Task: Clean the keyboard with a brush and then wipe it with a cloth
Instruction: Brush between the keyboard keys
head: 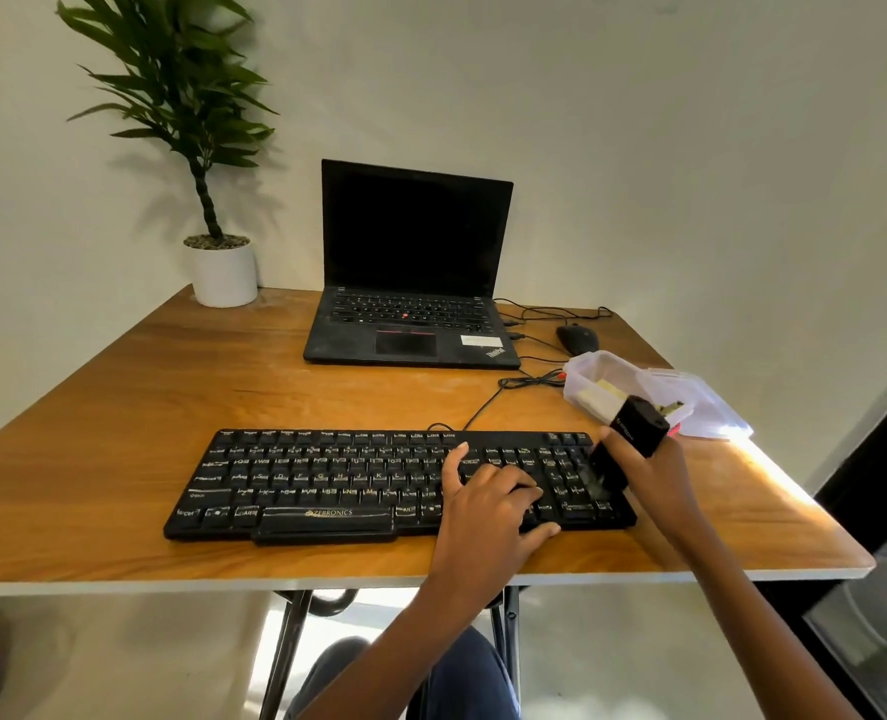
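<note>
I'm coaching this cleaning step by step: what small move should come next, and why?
Probably a short stroke across the number pad: the right hand holds the brush bristles-down at the right end of the keyboard, and the left hand rests on the keys beside it.

Black wired kbd (327, 480) lies flat, yellowish legends, ZEBRONICS on front edge. Black brush (633, 431) tilted, bristle end down on numpad, R side.
</note>
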The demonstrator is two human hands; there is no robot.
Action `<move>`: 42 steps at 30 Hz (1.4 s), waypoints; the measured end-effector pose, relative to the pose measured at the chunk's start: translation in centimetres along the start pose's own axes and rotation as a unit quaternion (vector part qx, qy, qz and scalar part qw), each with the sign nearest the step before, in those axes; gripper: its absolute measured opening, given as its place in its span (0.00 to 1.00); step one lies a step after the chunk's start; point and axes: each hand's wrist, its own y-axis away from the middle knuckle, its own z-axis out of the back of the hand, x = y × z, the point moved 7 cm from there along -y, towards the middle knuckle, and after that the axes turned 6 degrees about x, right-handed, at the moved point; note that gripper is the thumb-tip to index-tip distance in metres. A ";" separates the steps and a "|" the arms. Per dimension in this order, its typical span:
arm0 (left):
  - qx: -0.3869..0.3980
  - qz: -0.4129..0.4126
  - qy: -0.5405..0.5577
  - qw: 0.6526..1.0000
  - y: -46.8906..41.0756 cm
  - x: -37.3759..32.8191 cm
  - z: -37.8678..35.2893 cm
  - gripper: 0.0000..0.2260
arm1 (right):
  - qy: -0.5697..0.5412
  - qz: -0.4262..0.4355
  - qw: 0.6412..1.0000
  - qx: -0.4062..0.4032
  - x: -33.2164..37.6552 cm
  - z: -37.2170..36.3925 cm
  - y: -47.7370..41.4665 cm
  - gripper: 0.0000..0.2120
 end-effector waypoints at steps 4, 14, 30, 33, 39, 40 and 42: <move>0.005 0.001 -0.002 1.000 0.1 0.0 -0.2 0.20 | 0.023 0.030 0.999 -0.031 0.6 0.4 0.2 0.03; -0.001 0.005 -0.003 1.000 0.0 0.1 -0.1 0.17 | 0.034 0.019 0.998 -0.042 0.1 -0.4 0.9 0.05; -0.004 0.000 0.000 1.000 0.0 0.1 0.0 0.15 | 0.078 0.027 0.996 -0.030 1.1 -0.7 0.3 0.04; -0.005 0.000 0.003 1.000 0.1 0.1 0.0 0.15 | 0.054 0.021 0.996 -0.067 0.6 0.4 0.5 0.05; -0.009 -0.001 0.009 1.000 0.1 0.0 -0.1 0.19 | 0.056 0.028 0.994 -0.091 1.0 1.1 0.4 0.04; -0.011 0.000 0.009 1.000 0.1 0.0 -0.1 0.19 | 0.040 0.031 0.994 -0.097 0.9 1.0 0.5 0.04; -0.011 0.001 0.011 1.000 0.1 0.0 0.0 0.19 | 0.039 0.017 0.997 -0.067 0.4 0.5 0.4 0.04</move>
